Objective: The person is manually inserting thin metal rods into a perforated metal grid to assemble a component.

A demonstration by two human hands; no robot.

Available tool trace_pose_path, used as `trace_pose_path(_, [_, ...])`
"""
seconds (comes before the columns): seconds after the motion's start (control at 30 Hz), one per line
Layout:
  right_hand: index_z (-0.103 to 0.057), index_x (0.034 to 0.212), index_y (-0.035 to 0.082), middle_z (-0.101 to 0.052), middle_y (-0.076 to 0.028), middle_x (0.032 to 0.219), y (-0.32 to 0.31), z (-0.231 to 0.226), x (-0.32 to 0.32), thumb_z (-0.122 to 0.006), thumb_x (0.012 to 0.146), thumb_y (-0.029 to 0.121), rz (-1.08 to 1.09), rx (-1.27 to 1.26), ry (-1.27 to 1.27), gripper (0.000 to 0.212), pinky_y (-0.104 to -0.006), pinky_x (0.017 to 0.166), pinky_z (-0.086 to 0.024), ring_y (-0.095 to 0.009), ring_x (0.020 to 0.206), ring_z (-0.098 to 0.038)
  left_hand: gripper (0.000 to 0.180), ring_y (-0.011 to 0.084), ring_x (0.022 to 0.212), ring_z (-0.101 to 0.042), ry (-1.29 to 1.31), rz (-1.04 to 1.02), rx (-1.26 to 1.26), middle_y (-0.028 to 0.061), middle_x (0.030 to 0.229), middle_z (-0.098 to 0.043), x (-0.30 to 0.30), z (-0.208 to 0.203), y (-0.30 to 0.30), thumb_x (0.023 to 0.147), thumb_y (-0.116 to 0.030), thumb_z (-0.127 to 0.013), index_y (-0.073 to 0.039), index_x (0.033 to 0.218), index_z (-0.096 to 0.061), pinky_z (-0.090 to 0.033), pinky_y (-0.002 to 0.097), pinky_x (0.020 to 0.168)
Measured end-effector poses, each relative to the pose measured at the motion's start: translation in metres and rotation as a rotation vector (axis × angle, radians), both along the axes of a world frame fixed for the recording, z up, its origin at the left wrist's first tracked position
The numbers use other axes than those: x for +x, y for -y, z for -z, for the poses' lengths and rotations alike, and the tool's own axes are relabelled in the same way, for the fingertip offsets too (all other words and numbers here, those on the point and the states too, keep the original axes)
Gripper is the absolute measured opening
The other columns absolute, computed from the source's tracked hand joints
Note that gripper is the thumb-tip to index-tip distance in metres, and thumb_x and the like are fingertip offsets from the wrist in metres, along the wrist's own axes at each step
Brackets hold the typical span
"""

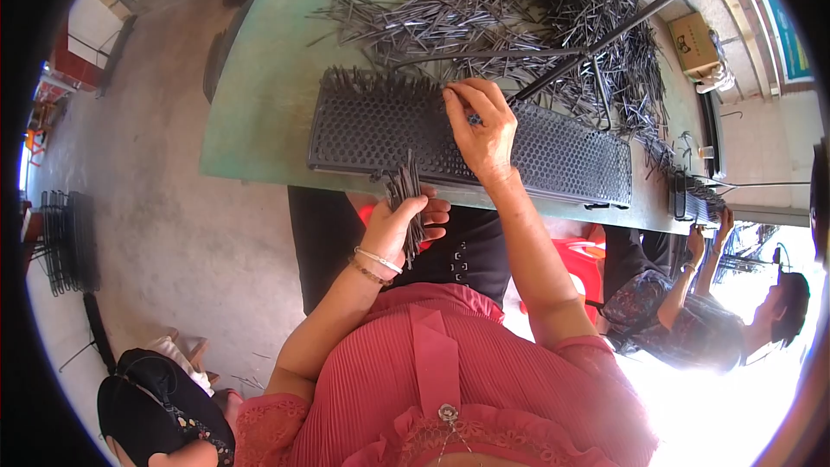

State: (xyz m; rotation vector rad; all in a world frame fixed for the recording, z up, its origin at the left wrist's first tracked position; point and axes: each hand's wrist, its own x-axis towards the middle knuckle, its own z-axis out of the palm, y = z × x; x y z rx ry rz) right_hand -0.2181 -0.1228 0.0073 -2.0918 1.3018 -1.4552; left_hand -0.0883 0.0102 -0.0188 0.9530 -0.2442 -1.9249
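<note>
1. Black bundle of thin strips [407, 180], in the left hand [389, 229], at the near edge of the green table [259, 95]. Runs lengthwise away from the body, close to vertical in view, with a slight splay at the far end. Points with that end toward the perforated tray, and with the other back toward the pinkish-red top [372, 363]. Contact with the tray: cannot tell.
2. Left-hand fingers, loosely curled, partly spread. Clasp the bundle, with the thumb across the strips and the fingertips out to their right.
3. Black perforated tray [372, 134], along the table's near edge. Extends lengthwise from left to right, with the right end lower in view.
4. Standing strips [372, 84], bristle-like, along the tray's far left side. Point mostly upward, at uneven leans.
5. Right hand [486, 134], over the tray's middle. Brings thumb and forefinger nearly together at the right end of the standing strips. Contents of the pinch: cannot tell.
6. Loose strips [519, 9], heaped beyond the tray. Lie at mixed angles.
7. Black rod [640, 22], slanting across the heap.
8. Co-worker [666, 311], at far right, with hands beside a second tray [687, 201].
</note>
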Motion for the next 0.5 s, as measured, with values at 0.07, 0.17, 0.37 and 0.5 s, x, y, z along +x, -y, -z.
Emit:
trace_pose_path(0.07, [-0.067, 0.088, 0.002, -0.062, -0.010, 0.090, 0.003, 0.001, 0.000, -0.069, 0.077, 0.006, 0.003, -0.028, -0.068, 0.012, -0.0320, 0.063, -0.052, -0.025, 0.072, -0.063, 0.021, 0.0215, 0.082, -0.064, 0.000, 0.000, -0.004, 0.0146, 0.093, -0.065, 0.000, 0.000, 0.000, 0.090, -0.014, -0.052, -0.001, 0.106, -0.055, -0.055, 0.0344, 0.068])
trace_pose_path(0.17, [-0.067, 0.088, 0.002, -0.062, -0.011, 0.091, 0.005, -0.011, -0.002, -0.069, 0.077, 0.006, -0.055, -0.088, -0.193, 0.012, -0.0334, 0.065, -0.051, -0.028, 0.075, -0.063, 0.022, 0.0212, 0.082, -0.064, 0.013, 0.007, -0.018, 0.0145, 0.093, -0.065, 0.001, 0.000, 0.000, 0.090, -0.015, -0.052, -0.001, 0.107, -0.055, -0.055, 0.0341, 0.067])
trace_pose_path(0.37, [-0.067, 0.090, 0.001, -0.063, -0.011, 0.089, 0.013, -0.015, -0.008, -0.066, 0.080, 0.006, -0.145, 0.079, -0.111, 0.011, -0.0332, 0.065, -0.050, -0.028, 0.075, -0.063, 0.024, 0.0206, 0.081, -0.064, 0.031, 0.008, -0.024, 0.0147, 0.094, -0.065, 0.002, -0.005, 0.000, 0.090, -0.015, -0.052, 0.000, 0.109, -0.054, -0.054, 0.0330, 0.067])
trace_pose_path(0.5, [-0.066, 0.088, -0.001, -0.063, -0.011, 0.087, 0.014, -0.013, -0.009, -0.066, 0.080, 0.006, -0.145, 0.064, -0.140, 0.010, -0.0336, 0.065, -0.050, -0.029, 0.074, -0.063, 0.027, 0.0204, 0.080, -0.065, 0.040, 0.102, -0.068, 0.0156, 0.095, -0.066, 0.003, -0.007, 0.006, 0.091, -0.015, -0.052, 0.001, 0.113, -0.054, -0.054, 0.0319, 0.066])
